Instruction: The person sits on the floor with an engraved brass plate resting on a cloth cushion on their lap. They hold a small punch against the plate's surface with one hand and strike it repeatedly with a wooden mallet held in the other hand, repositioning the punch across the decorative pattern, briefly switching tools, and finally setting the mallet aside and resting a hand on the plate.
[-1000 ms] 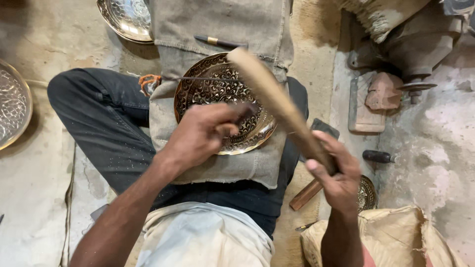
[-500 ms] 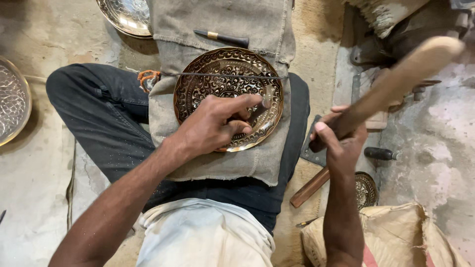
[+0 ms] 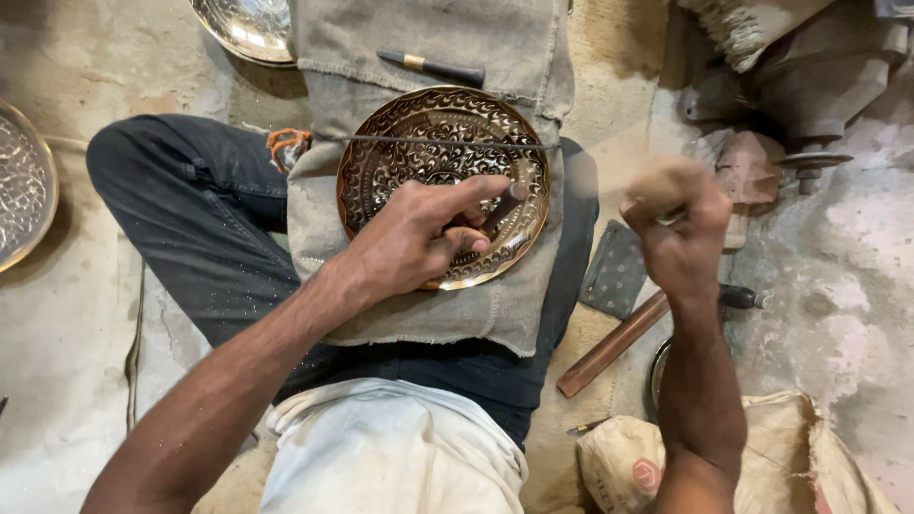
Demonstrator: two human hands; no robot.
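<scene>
Round engraved brass plate (image 3: 443, 186) under your left hand (image 3: 419, 238) looks mostly patterned already, that hand gripping a small punch (image 3: 505, 205), your right hand (image 3: 681, 228) clenched on a blurred wooden mallet (image 3: 657, 186)

around the engraved plate (image 3: 443, 181) on our lap cloth (image 3: 495, 305), bare cloth lies open at the near edge; a dark tool (image 3: 433, 69) blocks the far edge, a taut wire (image 3: 428, 141) crosses the plate, and a wooden bar (image 3: 614, 343) lies to the right.
</scene>
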